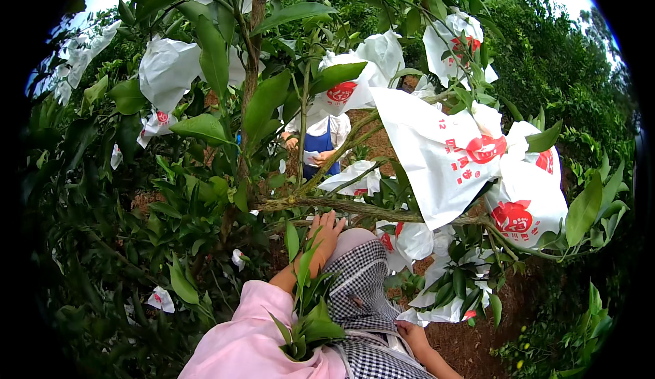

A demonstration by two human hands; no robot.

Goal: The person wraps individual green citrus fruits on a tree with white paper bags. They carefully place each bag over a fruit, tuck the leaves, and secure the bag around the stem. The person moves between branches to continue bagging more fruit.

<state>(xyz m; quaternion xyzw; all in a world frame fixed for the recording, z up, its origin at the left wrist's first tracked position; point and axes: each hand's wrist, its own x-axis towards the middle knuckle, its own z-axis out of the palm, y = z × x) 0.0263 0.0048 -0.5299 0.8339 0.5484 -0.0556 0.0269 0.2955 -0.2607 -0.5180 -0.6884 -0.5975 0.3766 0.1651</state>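
My left hand [326,235] reaches up beside my raised knee, fingers slightly spread, with the fingertips just under a brown tree branch [353,206]. Whether they touch the bark is hard to tell. Down at my checked apron [358,287], my right hand [411,334] is at the side by a white, pocket-like opening, its fingers partly hidden. Large white paper fruit bags with red print hang right of the branch: one flat and pointed [435,148], another bulging [527,200]. Below the branch hangs a cluster of more white bags [414,241].
Behind the branches stands a person in a blue apron [318,146], holding something white. An upright trunk [250,82] rises left of centre. Leafy shoots [307,322] cross in front of my left arm. Brown soil [460,348] shows at lower right, near small yellow fruits [520,364].
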